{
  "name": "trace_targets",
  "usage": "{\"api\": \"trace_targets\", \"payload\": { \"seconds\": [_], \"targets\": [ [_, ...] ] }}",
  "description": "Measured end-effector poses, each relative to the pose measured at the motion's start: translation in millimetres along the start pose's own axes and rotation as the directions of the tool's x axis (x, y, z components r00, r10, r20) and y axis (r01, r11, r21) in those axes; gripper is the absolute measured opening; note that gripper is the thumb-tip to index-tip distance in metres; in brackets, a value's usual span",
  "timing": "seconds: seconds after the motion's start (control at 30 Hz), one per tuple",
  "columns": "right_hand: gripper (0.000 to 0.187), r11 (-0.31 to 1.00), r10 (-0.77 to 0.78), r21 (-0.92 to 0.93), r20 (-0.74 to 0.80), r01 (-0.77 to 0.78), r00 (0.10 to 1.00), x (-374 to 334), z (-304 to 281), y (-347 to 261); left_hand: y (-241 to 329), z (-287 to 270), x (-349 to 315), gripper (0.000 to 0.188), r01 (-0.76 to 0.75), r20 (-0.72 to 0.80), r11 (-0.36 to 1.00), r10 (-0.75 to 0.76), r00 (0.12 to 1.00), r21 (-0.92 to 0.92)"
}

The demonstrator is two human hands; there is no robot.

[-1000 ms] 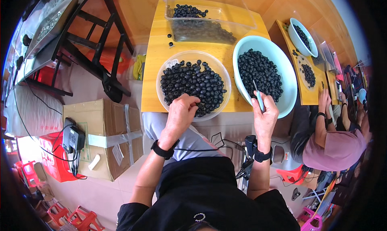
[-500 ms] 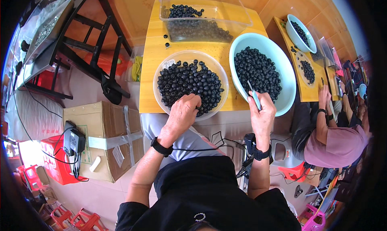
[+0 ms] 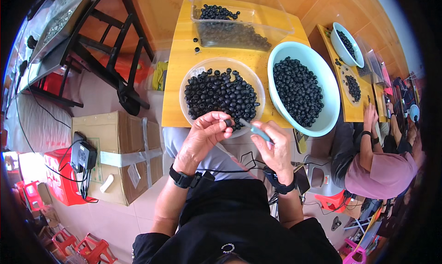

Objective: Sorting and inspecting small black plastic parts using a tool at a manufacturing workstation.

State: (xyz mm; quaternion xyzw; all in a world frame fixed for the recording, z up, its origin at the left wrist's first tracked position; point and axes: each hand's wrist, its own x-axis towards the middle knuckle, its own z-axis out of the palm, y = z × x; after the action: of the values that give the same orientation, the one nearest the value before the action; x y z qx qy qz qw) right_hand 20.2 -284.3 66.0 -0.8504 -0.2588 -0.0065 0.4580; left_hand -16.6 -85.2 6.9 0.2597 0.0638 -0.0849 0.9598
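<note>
Black, small, round bead-like piece (image 3: 228,123) pinched in left hand (image 3: 202,134), thumb and fingertips closed on it. Slim teal-handled tool (image 3: 262,134) gripped in right hand (image 3: 277,148), fingers curled round handle; long axis slants forward-left from that grip, tip just right of the piece, contact can't tell. Clear round plastic tray (image 3: 261,87) just beyond left grip; pale-blue plastic basin (image 3: 332,114) forward-right of right grip, both on yellow wooden table (image 3: 174,91).

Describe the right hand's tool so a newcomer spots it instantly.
Start at the clear round tray of black pieces on the yellow table. By the tray's near right rim, the right hand holds a slim tool. Its blue-green handle and grey tip set it apart from the black piece in the left hand.
</note>
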Motion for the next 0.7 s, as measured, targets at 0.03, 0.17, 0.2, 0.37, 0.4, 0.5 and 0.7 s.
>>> {"api": "trace_targets", "payload": {
  "seconds": [0.03, 0.17, 0.2, 0.37, 0.4, 0.5, 0.7],
  "targets": [
    [0.025, 0.999, -0.036, 0.013, 0.002, 0.036, 0.999, 0, 5, 2, -2, -1, -2, 0.018, -0.001, -0.002, 1.0, 0.001, 1.0, 0.0],
    [0.026, 0.997, -0.059, -0.039, 0.071, 0.062, 0.996, 1, 13, -6, -6, -7, -5, 0.019, 0.023, 0.025, 0.996, -0.021, 0.999, -0.088],
    [0.026, 0.996, -0.063, -0.053, 0.083, 0.068, 0.995, 2, 14, -7, -7, -7, -5, 0.019, 0.021, 0.038, 0.995, -0.018, 0.999, -0.099],
    [0.023, 0.985, -0.094, -0.136, 0.098, 0.107, 0.991, 2, 17, -6, -10, -9, -5, 0.02, 0.017, 0.081, 0.994, -0.008, 0.997, -0.108],
    [0.023, 0.985, -0.094, -0.136, 0.098, 0.106, 0.991, 2, 17, -6, -10, -10, -5, 0.02, 0.012, 0.091, 0.994, -0.002, 0.996, -0.11],
    [0.023, 0.982, -0.101, -0.147, 0.098, 0.115, 0.99, 2, 17, -6, -10, -11, -5, 0.021, 0.009, 0.1, 0.993, 0.003, 0.995, -0.118],
    [0.024, 0.981, -0.097, -0.161, 0.094, 0.111, 0.991, 2, 16, -7, -10, -10, -5, 0.023, 0.024, 0.079, 0.991, -0.014, 0.997, -0.128]
  ]
}}
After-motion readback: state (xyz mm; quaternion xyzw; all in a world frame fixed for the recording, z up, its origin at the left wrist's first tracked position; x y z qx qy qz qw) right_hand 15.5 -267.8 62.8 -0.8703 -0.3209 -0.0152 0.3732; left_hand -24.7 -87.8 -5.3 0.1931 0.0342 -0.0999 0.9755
